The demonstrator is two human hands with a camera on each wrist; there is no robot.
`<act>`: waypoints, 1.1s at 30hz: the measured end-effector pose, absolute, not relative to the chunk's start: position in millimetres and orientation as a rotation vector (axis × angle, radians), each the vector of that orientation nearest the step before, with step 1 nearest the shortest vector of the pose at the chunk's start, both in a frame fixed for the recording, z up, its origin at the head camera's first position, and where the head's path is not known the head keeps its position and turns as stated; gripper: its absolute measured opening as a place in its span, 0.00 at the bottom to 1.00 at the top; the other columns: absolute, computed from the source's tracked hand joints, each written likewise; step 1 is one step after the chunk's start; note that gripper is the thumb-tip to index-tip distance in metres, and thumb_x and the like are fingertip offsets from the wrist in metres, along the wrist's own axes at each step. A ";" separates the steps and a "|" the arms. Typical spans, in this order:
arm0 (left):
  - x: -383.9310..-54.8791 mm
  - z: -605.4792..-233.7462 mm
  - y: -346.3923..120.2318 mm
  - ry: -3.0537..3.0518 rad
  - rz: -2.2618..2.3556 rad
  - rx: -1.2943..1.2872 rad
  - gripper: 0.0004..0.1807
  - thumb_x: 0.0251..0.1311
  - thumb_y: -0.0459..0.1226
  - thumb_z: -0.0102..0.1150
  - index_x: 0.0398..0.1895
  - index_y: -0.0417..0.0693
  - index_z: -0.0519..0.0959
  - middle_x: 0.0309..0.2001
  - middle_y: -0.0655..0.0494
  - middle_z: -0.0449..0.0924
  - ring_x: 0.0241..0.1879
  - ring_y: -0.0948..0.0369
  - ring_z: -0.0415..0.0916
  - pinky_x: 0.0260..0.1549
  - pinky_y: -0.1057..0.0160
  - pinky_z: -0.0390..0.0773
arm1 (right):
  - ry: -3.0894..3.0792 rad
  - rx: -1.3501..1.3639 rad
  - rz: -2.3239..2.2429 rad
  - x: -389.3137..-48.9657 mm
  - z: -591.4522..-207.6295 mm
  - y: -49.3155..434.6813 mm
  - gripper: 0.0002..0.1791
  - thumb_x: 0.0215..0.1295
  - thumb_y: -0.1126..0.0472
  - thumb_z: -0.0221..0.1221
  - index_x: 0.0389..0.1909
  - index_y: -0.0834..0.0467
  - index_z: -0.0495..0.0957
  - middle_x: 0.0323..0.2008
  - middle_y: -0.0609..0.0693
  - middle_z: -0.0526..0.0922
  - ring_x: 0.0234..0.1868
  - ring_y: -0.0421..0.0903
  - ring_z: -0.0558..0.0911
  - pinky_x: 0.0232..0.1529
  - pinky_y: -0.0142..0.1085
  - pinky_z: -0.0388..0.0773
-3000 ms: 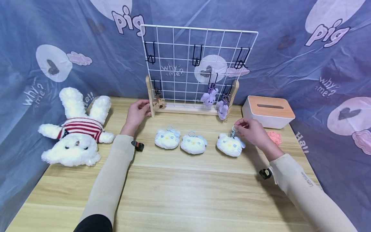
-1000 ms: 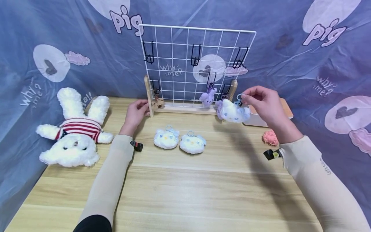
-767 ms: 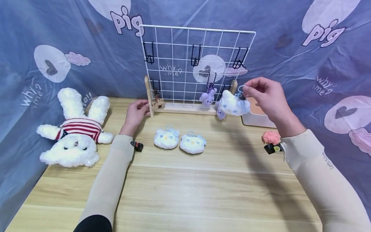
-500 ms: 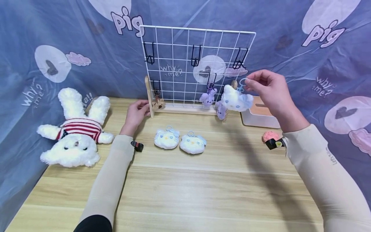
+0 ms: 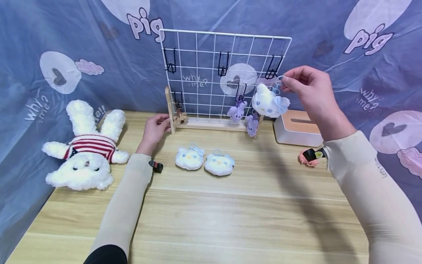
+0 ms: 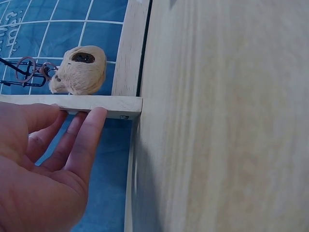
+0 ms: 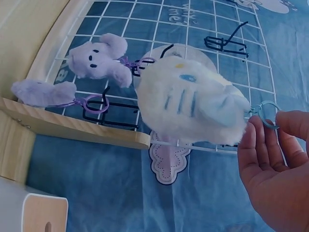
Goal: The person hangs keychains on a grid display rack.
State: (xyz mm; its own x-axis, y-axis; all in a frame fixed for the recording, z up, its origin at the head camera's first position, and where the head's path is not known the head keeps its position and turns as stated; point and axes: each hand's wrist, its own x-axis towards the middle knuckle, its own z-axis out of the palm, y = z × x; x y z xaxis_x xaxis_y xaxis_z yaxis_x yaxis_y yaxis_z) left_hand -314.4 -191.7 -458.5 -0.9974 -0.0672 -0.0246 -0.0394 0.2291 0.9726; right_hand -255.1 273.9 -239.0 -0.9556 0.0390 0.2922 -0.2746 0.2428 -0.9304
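Observation:
In the head view my right hand pinches the light-blue ring of a white plush cat-head keychain, held up before the right part of a white wire grid rack. The right wrist view shows the plush dangling sideways from the ring, beside a black hook. My left hand touches the rack's wooden side post with its fingertips. A brown plush keychain hangs just inside that post. Two more white cat-head keychains lie on the table.
Two purple plush keychains hang from lower right hooks. The upper row has several black hooks. A white tissue box with a wooden lid stands at right, near a pink fluffy item. A white plush bear lies at left.
My right hand has lifted one white cat-head keychain off the table and raised it to the rack's right side, near the upper right hook. The left hand has stayed at the post.

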 end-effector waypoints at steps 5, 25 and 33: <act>-313.8 -458.2 -193.0 -2.445 -1.939 0.090 0.20 0.86 0.36 0.58 0.73 0.36 0.80 0.61 0.35 0.80 0.51 0.56 0.86 0.56 0.67 0.95 | -2.208 0.223 1.867 -263.7 -239.3 274.4 0.01 0.76 0.66 0.70 0.44 0.59 0.89 0.36 0.47 0.90 0.35 0.39 0.91 0.43 0.24 0.93; -313.9 -459.5 -191.1 -2.421 -1.949 0.082 0.20 0.85 0.34 0.58 0.72 0.34 0.80 0.59 0.37 0.81 0.47 0.61 0.85 0.57 0.64 0.95 | -2.167 0.118 1.977 -293.5 -250.1 274.1 0.02 0.78 0.67 0.68 0.43 0.58 0.88 0.36 0.45 0.90 0.34 0.39 0.92 0.40 0.24 0.93; -312.1 -458.2 -190.8 -2.419 -1.958 0.097 0.20 0.85 0.33 0.58 0.73 0.35 0.79 0.60 0.38 0.81 0.48 0.60 0.85 0.60 0.63 0.94 | -2.132 0.073 2.025 -301.9 -253.6 271.4 0.03 0.78 0.67 0.67 0.42 0.58 0.88 0.36 0.46 0.89 0.34 0.40 0.91 0.40 0.24 0.93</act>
State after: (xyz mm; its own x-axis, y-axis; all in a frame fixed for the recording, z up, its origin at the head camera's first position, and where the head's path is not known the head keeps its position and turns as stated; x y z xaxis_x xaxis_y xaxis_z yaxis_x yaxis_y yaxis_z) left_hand -312.1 -190.8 -458.2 -0.9977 -0.0661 -0.0175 -0.0308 0.2073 0.9778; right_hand -301.9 271.4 -253.6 -0.9788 0.1017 0.1780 -0.1725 0.0602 -0.9832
